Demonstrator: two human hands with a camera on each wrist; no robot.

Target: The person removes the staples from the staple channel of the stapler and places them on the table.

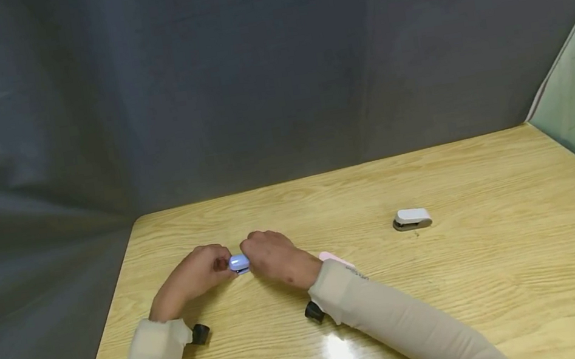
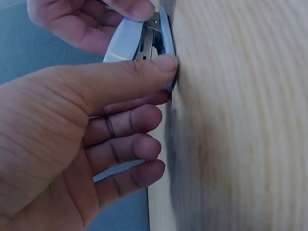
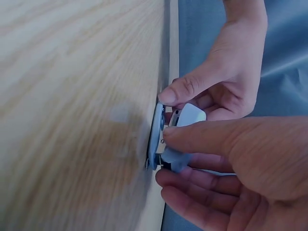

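Pinching a small blue stapler between them, both hands meet near the worktop's left front: the left hand grips one end with thumb and curled fingers, and the right hand nips the other end, thumb on its raised top. It sits base-down on the wood, hinged slightly open (metal showing inside). A fingertip could, I think, get nipped if the top snaps shut, or it could skid sideways. A grey-white stapler lies well apart. No readable writing anywhere.
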